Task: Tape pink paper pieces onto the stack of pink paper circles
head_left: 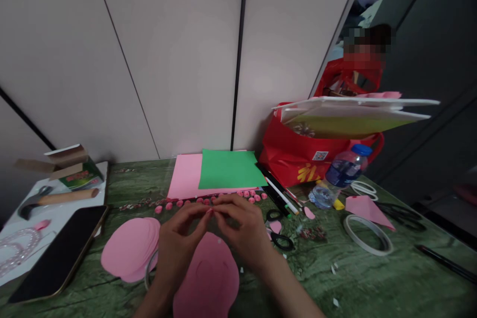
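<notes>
My left hand [182, 231] and my right hand [240, 226] meet at the fingertips in the middle of the table. Both are closed in a pinch; what sits between the fingertips is too small and hidden to name. Below them lies a large pink paper cutout [208, 278] with rounded edges. Just behind my fingers runs a row of small round pink pieces [169, 205], partly covered by my hands. Left of my left hand is a stack of pink paper cutouts [128, 248]. A roll of tape [148, 273] is mostly hidden by my left forearm.
Green paper [231, 169] lies on pink paper [184, 174] by the wall. To the right are black-handled scissors [282, 242], pens [283, 196], a water bottle [339, 176], a red bag [285, 154] and a tape roll [368, 234]. A phone [61, 253] and hammer [59, 199] lie left.
</notes>
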Demonstrator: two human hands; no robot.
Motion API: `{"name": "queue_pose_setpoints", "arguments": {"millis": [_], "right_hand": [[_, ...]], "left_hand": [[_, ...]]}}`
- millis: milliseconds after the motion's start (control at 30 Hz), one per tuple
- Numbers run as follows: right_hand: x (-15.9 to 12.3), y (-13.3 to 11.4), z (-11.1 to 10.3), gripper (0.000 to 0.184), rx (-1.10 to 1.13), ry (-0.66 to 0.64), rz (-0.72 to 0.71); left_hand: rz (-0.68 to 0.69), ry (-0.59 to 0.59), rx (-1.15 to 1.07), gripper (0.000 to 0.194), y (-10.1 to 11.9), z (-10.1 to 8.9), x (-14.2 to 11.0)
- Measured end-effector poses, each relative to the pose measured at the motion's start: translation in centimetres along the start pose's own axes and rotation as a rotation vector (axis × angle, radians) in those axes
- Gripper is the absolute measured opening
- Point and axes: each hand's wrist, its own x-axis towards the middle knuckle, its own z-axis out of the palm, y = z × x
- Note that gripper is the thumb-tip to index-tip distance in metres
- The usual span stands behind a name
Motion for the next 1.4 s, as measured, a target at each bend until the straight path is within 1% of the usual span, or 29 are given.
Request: {"name": "queue_pose_setpoints", "arguments": {"millis": [300, 467, 567, 700, 933, 1033, 1133, 1267, 1400], "right_hand": [[-0.3, 0.2, 0.2, 0.021, -0.011, 0.002, 0.016], [-0.4, 0.1, 0.5, 0.019, -0.027, 0.037, 0.017], [-0.5, 0.0, 0.7, 0.018, -0.044, 0.066, 0.015], [-0.6, 0.0, 0.8, 0.018, -0.067, 0.06, 0.004], [-0.7, 0.2, 0.9, 0.019, -0.09, 0.067, -0.019], [-0.7, 0.1, 0.8, 0.017, -0.075, 0.043, 0.029], [-0.6, -0.1, 0.8, 0.015, -0.004, 0.051, 0.123], [-0.5, -0.3, 1.0, 0.016, 0.129, 0.091, 0.246], [-0.5, -0.5, 1.2, 0.017, 0.169, 0.13, 0.3]], "left_hand": [[0.03, -0.003, 0.048, 0.01, -0.1, 0.1, -0.2], [0.032, 0.004, 0.059, 0.016, -0.5, 0.3, -0.3], [0.087, 0.01, 0.084, 0.016, -0.8, 0.4, -0.4], [0.175, 0.013, 0.148, 0.013, -1.0, 0.3, -0.3], [0.23, 0.018, 0.233, 0.011, -0.7, 0.2, -0.2], [0.232, 0.028, 0.281, 0.011, -0.7, 0.3, -0.3], [0.227, 0.034, 0.293, 0.012, -0.8, 0.4, -0.4], [0.179, 0.019, 0.222, 0.013, -0.9, 0.5, -0.4], [0.152, 0.02, 0.154, 0.014, -1.0, 0.7, -0.3]]}}
